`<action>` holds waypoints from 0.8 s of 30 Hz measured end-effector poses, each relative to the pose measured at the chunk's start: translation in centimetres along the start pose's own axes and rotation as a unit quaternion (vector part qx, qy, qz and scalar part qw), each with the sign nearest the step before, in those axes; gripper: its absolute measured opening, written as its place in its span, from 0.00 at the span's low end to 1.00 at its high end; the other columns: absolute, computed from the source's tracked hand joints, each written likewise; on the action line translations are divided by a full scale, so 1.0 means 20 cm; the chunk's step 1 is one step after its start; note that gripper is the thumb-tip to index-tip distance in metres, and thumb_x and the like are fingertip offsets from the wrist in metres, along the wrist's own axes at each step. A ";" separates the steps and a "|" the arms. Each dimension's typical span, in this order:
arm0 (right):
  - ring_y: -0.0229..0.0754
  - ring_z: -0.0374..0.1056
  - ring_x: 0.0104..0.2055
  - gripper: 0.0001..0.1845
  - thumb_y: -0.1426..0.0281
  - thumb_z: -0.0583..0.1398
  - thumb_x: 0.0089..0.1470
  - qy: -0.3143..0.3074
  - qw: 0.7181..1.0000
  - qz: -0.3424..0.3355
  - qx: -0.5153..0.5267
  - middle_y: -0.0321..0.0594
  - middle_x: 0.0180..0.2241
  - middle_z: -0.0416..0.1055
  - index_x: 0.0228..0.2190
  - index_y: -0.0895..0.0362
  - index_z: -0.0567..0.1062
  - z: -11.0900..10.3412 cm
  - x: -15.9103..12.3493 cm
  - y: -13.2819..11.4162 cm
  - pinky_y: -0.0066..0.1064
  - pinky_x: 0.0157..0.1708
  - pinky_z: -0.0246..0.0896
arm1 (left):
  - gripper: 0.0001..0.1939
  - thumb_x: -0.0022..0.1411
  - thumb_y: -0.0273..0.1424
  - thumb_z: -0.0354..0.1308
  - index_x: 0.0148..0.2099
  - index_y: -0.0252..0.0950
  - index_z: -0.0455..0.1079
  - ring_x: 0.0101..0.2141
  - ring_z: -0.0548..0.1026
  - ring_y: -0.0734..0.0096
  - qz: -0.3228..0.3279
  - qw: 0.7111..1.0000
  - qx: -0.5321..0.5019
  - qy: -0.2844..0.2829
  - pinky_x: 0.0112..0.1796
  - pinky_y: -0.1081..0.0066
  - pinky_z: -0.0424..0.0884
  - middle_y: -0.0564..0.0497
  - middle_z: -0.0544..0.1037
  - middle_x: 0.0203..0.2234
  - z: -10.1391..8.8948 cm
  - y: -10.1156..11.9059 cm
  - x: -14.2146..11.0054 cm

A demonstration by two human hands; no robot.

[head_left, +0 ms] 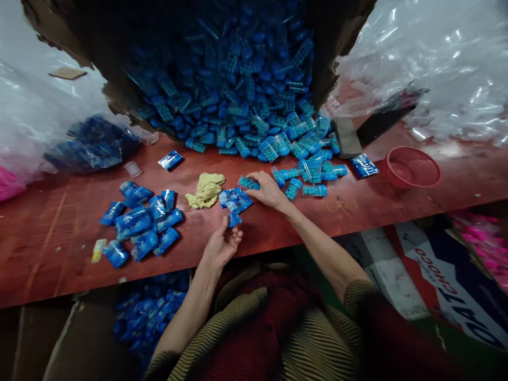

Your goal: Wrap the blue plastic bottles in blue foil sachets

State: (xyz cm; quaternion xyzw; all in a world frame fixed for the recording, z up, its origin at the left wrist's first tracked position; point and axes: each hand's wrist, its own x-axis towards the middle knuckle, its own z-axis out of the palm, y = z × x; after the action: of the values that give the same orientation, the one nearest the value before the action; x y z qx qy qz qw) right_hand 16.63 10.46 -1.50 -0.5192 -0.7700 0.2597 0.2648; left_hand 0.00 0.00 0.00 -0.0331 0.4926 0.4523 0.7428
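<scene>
Tabletop (278, 227), red and scuffed, runs beneath the left hand (219, 247), pinching a blue wrapper (234, 218), and the right hand (270, 191), gripping a bead-filled container (248, 183) beside blue packets (230, 198); the torn carton (65, 26), cut off above, is shadowed inside.

From my head, the single camera looked forward and down over my striped shirt (309, 338), near enough to take in my left hand (222, 246), my right hand (270, 190), the red table (47, 233) and the torn carton (71, 32) beyond.

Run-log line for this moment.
left hand: pinching glossy blue plastic wrapper | right hand: holding clear plastic container of turquoise balls | nearby: crumpled yellow cloth, flat blue printed wrappers
</scene>
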 end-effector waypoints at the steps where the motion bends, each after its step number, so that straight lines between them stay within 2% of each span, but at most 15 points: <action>1: 0.45 0.64 0.46 0.21 0.66 0.61 0.51 0.011 0.998 0.001 0.055 0.45 0.43 0.70 0.47 0.60 0.70 -0.01 -0.04 0.00 0.36 0.47 0.58 | 0.13 0.59 0.33 0.58 0.25 0.34 0.64 0.16 0.66 0.79 -0.002 1.000 -0.002 0.002 0.15 0.82 0.62 0.55 0.65 0.13 0.00 0.00 0.00; 4: 0.42 0.66 0.44 0.20 0.65 0.61 0.51 0.025 0.986 0.006 0.166 0.41 0.42 0.70 0.47 0.57 0.70 -0.06 -0.17 -0.04 0.35 0.44 0.61 | 0.14 0.61 0.33 0.56 0.25 0.34 0.64 0.15 0.66 0.79 -0.006 1.000 -0.007 0.013 0.15 0.82 0.61 0.55 0.65 0.12 0.01 -0.01 -0.01; 9: 0.42 0.65 0.46 0.18 0.63 0.60 0.53 0.005 0.976 -0.033 0.214 0.41 0.42 0.69 0.45 0.54 0.73 -0.14 -0.36 -0.14 0.37 0.48 0.59 | 0.14 0.64 0.33 0.51 0.26 0.34 0.65 0.15 0.67 0.77 -0.002 0.999 -0.007 0.037 0.14 0.81 0.61 0.53 0.67 0.12 0.01 -0.02 -0.01; 14: 0.42 0.65 0.46 0.18 0.65 0.60 0.54 -0.012 0.981 -0.082 0.177 0.41 0.41 0.66 0.47 0.53 0.73 -0.18 -0.42 -0.18 0.38 0.49 0.60 | 0.16 0.65 0.33 0.48 0.26 0.33 0.66 0.14 0.68 0.78 0.011 0.999 0.005 0.047 0.16 0.80 0.64 0.53 0.68 0.12 0.01 -0.04 -0.01; 20: 0.43 0.63 0.46 0.17 0.70 0.60 0.54 0.003 0.985 -0.145 0.092 0.43 0.41 0.65 0.47 0.55 0.72 -0.16 -0.43 -0.18 0.39 0.47 0.62 | 0.13 0.63 0.32 0.52 0.27 0.33 0.66 0.15 0.68 0.78 0.043 0.999 0.011 0.032 0.17 0.79 0.65 0.53 0.70 0.13 0.01 -0.05 -0.01; 24: 0.44 0.62 0.44 0.17 0.70 0.60 0.55 0.005 0.988 -0.150 0.037 0.43 0.40 0.65 0.47 0.54 0.72 -0.15 -0.45 -0.20 0.39 0.45 0.63 | 0.12 0.61 0.33 0.56 0.26 0.33 0.66 0.15 0.68 0.77 0.054 0.998 0.030 0.022 0.18 0.78 0.64 0.53 0.69 0.13 0.00 -0.06 -0.01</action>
State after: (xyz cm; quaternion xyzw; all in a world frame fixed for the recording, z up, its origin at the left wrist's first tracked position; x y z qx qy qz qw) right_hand 18.98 1.14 2.14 -0.3887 -0.8276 0.2428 0.3241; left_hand 0.95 -0.78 -0.37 0.0062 0.5234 0.4761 0.7066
